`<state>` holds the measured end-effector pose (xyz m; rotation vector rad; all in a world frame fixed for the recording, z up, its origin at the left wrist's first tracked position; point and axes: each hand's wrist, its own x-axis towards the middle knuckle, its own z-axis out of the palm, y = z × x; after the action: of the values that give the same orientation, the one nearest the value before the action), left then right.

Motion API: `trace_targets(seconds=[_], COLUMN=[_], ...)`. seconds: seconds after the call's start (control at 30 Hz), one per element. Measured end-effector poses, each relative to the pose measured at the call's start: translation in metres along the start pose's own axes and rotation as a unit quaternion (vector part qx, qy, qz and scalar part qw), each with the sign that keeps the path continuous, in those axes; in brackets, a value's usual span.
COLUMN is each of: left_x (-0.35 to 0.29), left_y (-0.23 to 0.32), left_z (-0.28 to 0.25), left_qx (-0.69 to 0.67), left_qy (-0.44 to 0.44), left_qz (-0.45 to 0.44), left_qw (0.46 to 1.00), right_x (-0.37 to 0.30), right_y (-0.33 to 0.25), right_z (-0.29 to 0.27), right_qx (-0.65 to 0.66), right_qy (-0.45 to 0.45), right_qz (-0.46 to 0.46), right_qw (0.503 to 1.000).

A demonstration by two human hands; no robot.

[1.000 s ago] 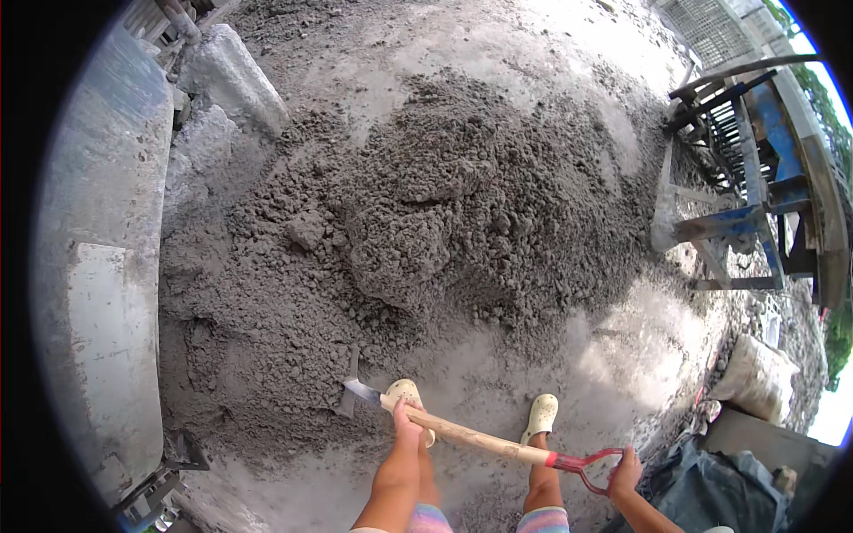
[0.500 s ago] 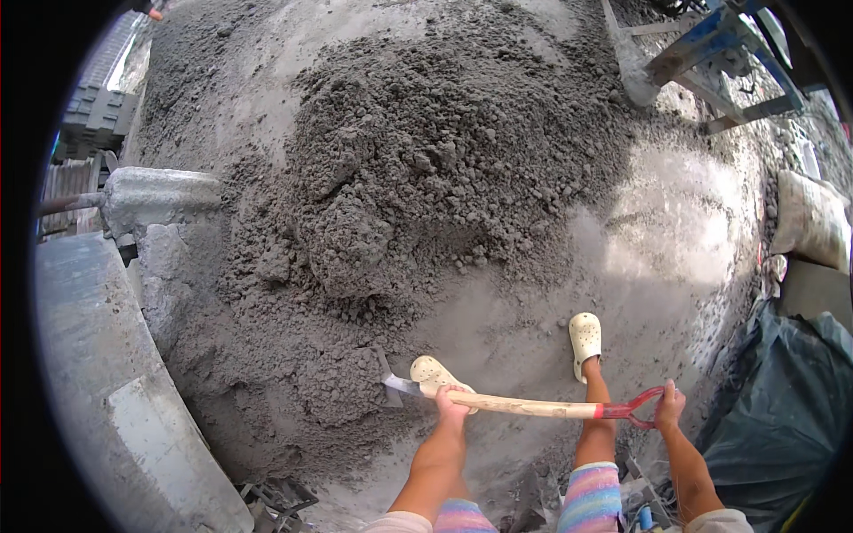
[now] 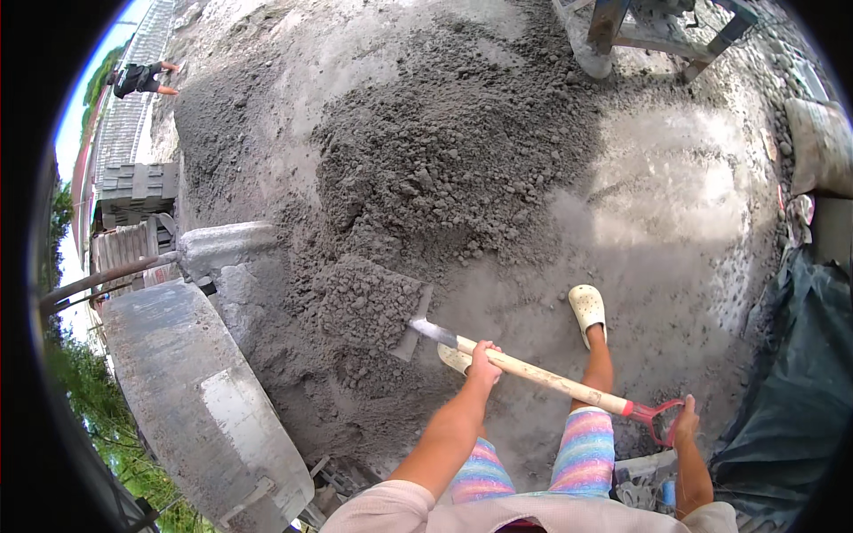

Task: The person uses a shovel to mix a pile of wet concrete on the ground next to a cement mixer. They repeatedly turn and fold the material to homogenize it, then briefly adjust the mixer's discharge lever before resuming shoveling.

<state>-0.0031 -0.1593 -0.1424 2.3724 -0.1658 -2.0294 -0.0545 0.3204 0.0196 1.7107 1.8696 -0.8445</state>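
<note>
My left hand (image 3: 484,362) is wrapped round the lower wooden shaft of a shovel (image 3: 555,382), close to its metal socket. At the other end, my right hand (image 3: 684,421) grips the red D-shaped handle. The broad blade carries a heaped load of grey, crumbly mortar mix (image 3: 360,306), and only its right edge shows bare. Beyond the blade spreads a large pile of the same damp grey mix (image 3: 444,160). My cream clogs stand apart, the right clog (image 3: 587,307) in full view and the left one (image 3: 455,357) partly hidden by the shaft and my left hand.
A grey metal mixer-like body (image 3: 191,382) stands close on the left, with a cement-crusted part (image 3: 228,244) beside it. A metal frame (image 3: 640,35) is at the far right. Sacks (image 3: 819,147) and a dark tarp (image 3: 791,355) line the right. Another person (image 3: 140,80) is far left.
The shovel has come up out of the mix with a heaped load on its blade. Its blade end has swung forward, tilting the shaft. My view has shifted left, revealing the other person.
</note>
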Motion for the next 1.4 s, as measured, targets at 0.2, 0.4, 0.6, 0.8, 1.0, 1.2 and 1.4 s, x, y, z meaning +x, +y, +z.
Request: trace_targets(seconds=[0.2, 0.4, 0.6, 0.8, 1.0, 1.2, 1.4], left_x=[-0.032, -0.078, -0.175, -0.197, -0.148, -0.137, -0.126], left_y=[0.049, 0.116, 0.108, 0.020, -0.108, -0.230, -0.279], left_z=[0.096, 0.167, 0.161, 0.097, 0.056, 0.046, 0.067], left_qx=[0.149, 0.282, 0.247, -0.160, -0.263, -0.343, -0.379], left_qy=[-0.046, 0.005, -0.025, -0.168, -0.092, -0.137, -0.228], left_qz=[0.126, 0.300, 0.338, 0.183, -0.005, -0.155, -0.169], left_qw=[0.980, 0.911, 0.908, 0.955, 0.961, 0.916, 0.881], right_x=[0.013, 0.002, -0.062, -0.075, -0.131, -0.210, -0.225], right_y=[-0.048, -0.054, -0.136, -0.181, -0.242, -0.244, -0.203], right_z=[0.018, 0.041, 0.019, -0.052, -0.110, -0.160, -0.174], right_qx=[-0.011, -0.180, -0.057, 0.108, -0.062, -0.201, -0.241], right_qy=[-0.197, -0.491, -0.424, -0.454, -0.477, -0.359, -0.305], right_qz=[0.126, 0.284, 0.171, 0.039, -0.245, -0.393, -0.541], right_qw=[0.972, 0.804, 0.888, 0.883, 0.842, 0.822, 0.745])
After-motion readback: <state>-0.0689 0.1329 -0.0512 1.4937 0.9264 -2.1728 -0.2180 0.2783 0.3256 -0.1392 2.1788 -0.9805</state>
